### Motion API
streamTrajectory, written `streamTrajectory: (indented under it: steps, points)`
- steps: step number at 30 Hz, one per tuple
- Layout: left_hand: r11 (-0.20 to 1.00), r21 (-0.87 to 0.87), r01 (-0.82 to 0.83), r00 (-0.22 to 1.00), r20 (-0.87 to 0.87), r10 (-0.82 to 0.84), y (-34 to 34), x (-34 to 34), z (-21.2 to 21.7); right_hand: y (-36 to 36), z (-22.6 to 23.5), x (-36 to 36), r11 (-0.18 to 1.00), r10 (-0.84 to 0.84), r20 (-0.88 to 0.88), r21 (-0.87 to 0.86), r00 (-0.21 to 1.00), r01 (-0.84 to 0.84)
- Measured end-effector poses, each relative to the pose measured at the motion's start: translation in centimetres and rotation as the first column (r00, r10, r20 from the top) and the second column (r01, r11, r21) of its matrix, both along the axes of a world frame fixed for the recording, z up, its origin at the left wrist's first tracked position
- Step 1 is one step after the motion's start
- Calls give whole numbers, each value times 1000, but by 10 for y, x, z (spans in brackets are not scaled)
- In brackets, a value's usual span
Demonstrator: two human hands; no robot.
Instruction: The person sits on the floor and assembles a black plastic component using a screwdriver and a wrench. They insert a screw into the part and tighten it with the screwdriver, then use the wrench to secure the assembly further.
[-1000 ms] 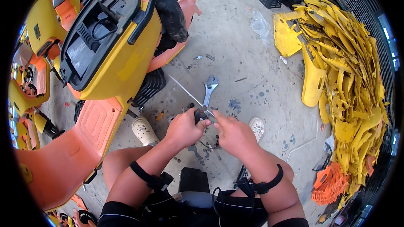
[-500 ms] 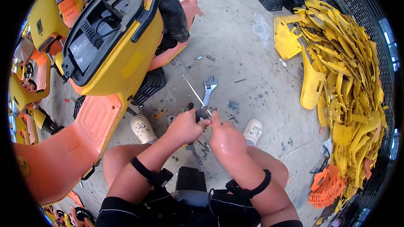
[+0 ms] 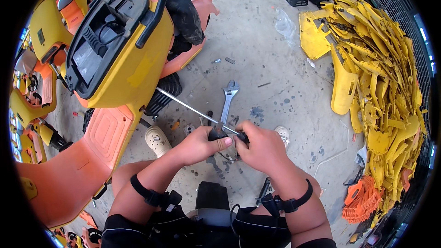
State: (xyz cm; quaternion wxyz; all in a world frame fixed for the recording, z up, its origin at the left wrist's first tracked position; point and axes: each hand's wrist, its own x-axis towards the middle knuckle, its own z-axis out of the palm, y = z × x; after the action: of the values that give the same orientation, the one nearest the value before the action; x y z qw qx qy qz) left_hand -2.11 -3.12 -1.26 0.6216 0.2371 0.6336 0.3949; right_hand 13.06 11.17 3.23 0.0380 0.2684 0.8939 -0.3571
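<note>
My right hand (image 3: pixel 262 144) is closed around the black handle of a screwdriver (image 3: pixel 188 106). Its long metal shaft slants up and left, passing over a small dark part (image 3: pixel 216 133). That part is gripped in my left hand (image 3: pixel 198 144), thumb stretched toward the screwdriver handle; its exact kind does not show. Both hands are close together above the floor, between my light-coloured clogs (image 3: pixel 157 140). Just beyond them an adjustable wrench (image 3: pixel 228 100) lies on the concrete, with its jaw end away from me.
A yellow and orange scooter (image 3: pixel 144 59) stands close on my left, its orange footboard (image 3: pixel 108 126) near my leg. More scooters (image 3: pixel 48 32) fill the far left. At right rises a heap of yellow plastic panels (image 3: pixel 374 73), with orange pieces (image 3: pixel 363 200) by it.
My right hand has moved right and turned, bringing the black handle into view. The screwdriver shaft now tilts lower, further to the left. My left hand still holds the dark part.
</note>
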Motion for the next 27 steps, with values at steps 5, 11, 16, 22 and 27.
streamTrajectory:
  steps: [5,11,16,22,27]
  points:
    - [998,57,-33,998,62,29,-5,11,12,6,-7,7,996,79,-107,-39,991,-83]
    - [998,54,-19,994,106,13,-3,11,5,8,-15,10,996,89,-159,-6,983,-91]
    - [998,51,-39,969,245,25,-3,18,20,14,-11,13,990,132,-180,-16,975,-137]
    - [999,47,-5,957,289,-9,-2,18,21,16,-20,16,983,140,-207,-89,968,-161]
    - [1000,-10,-7,878,478,10,-5,23,24,18,-17,16,973,155,-252,-130,955,-192]
